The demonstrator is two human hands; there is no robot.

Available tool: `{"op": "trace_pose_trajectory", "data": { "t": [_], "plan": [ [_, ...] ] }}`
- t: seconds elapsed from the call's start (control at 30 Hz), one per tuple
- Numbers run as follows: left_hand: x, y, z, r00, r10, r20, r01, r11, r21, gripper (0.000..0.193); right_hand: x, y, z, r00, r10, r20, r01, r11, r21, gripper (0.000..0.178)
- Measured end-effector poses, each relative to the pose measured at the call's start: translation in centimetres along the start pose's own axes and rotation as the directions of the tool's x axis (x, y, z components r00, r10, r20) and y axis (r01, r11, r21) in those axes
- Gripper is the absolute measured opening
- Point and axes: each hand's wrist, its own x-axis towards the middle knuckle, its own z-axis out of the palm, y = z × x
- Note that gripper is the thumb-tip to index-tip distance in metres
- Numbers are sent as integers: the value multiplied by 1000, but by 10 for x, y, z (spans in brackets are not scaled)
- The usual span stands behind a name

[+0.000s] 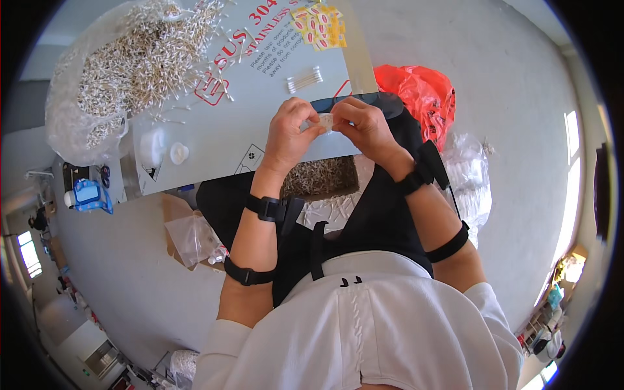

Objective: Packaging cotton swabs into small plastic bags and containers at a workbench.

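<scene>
Your white cloth top (422, 325) fills the lower middle of the frame, nearest the camera. Just above centre, your left hand (290, 130) and right hand (365, 127) pinch a small, whitish piece (326, 121) between fingertips; its kind is unclear. One neat row of white-tipped cotton swabs (304, 80) at upper centre seems already grouped, while the big tangled swab heap (143, 62) at upper left looks unsorted.

View from the top, facing down!

One head-worn fisheye here, peering down over the white top (422, 318) at bottom centre: fingers (305, 112) near, upper centre; counter (221, 140) slanting across upper left; floor (143, 260) farther below.
</scene>
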Motion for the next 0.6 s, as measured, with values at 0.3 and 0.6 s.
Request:
{"op": "trace_pose_trajectory", "data": {
  "t": [0.3, 0.6],
  "plan": [
    [-5, 5, -3, 957, 289, -2, -281, 930, 237, 28, -1, -8, 4, 992, -67, -108, 64, 997, -33, 9],
    [-12, 1, 2, 938, 329, -104, -293, 919, 263, 21, 6, -9, 4, 966, -243, -83, 222, 954, -202, 10]
  ]
}}
